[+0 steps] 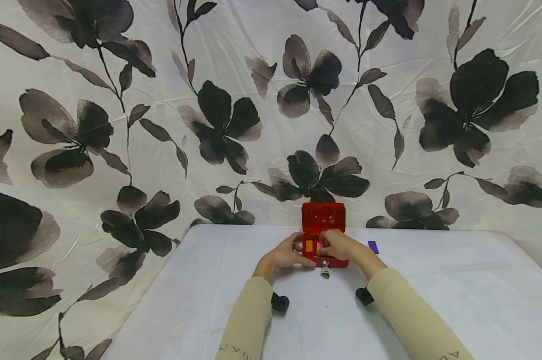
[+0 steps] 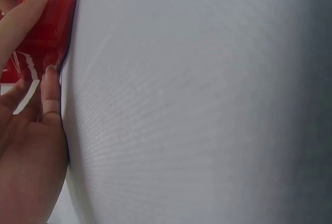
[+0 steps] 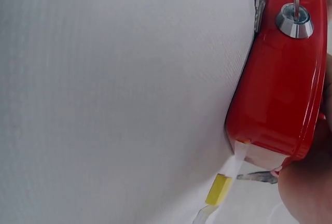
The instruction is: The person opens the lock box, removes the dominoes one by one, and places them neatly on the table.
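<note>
The right hand (image 1: 338,244) reaches down into an open red box (image 1: 336,263) with its fingers bent; whether its grip has hold of anything is hidden. The left hand (image 1: 285,254) grips the box's left side, thumb against the front wall. The box sits near the far edge of the table (image 1: 162,320), its lid (image 1: 323,216) raised at the back. Inside, left of the right fingers, is an orange piece (image 1: 309,246). Keys (image 1: 325,272) hang at the front. To the right, a purple piece (image 1: 373,247) lies on the table. The step in hand seems to be handling the contents; the next move likely calls for careful fingertips, with the left hand steadying the box.
</note>
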### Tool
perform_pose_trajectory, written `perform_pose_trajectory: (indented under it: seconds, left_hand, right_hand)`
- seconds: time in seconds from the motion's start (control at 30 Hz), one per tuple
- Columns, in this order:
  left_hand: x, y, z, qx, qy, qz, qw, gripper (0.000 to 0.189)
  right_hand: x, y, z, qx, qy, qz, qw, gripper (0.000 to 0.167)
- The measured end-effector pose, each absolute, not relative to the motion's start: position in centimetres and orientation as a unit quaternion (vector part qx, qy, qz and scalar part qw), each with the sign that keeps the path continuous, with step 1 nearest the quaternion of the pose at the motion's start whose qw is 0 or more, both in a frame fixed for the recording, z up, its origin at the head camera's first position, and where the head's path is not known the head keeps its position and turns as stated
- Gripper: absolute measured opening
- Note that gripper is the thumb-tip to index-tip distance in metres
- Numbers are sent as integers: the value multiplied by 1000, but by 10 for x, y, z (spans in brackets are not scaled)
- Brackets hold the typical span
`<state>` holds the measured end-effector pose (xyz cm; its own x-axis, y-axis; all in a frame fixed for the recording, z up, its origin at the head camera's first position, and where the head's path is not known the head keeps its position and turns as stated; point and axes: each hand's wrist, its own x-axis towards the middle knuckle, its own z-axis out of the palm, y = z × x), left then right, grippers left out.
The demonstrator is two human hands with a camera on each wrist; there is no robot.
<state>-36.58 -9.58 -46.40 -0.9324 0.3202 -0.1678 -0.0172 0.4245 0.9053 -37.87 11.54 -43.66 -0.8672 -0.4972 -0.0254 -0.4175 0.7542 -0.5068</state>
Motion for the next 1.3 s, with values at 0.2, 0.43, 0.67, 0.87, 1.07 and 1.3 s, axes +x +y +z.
perform_pose_trajectory:
  seconds: [0.2, 0.43, 0.67, 0.87, 1.07, 1.3]
  left_hand:
    - [-365, -96, -464, 96, 831, 525, 157, 93]
    - [-366, -96, -465, 91, 837, 517, 155, 93]
    - [-366, -95, -464, 87, 843, 509, 153, 96]
    - [-364, -95, -464, 89, 837, 517, 156, 95]
    - [-365, -95, -465, 89, 834, 521, 159, 93]
    - [-366, -96, -464, 88, 835, 520, 158, 95]
  right_hand:
    - [-381, 120, -438, -263, 927, -257, 72, 24]
    - [-378, 122, -434, -283, 918, -271, 68, 25]
    - [-372, 123, -430, -279, 917, -276, 70, 21]
    - [-370, 124, -432, -276, 917, -277, 70, 17]
    - [-370, 126, -433, -277, 913, -293, 57, 21]
    - [-368, 132, -430, -274, 909, -312, 45, 33]
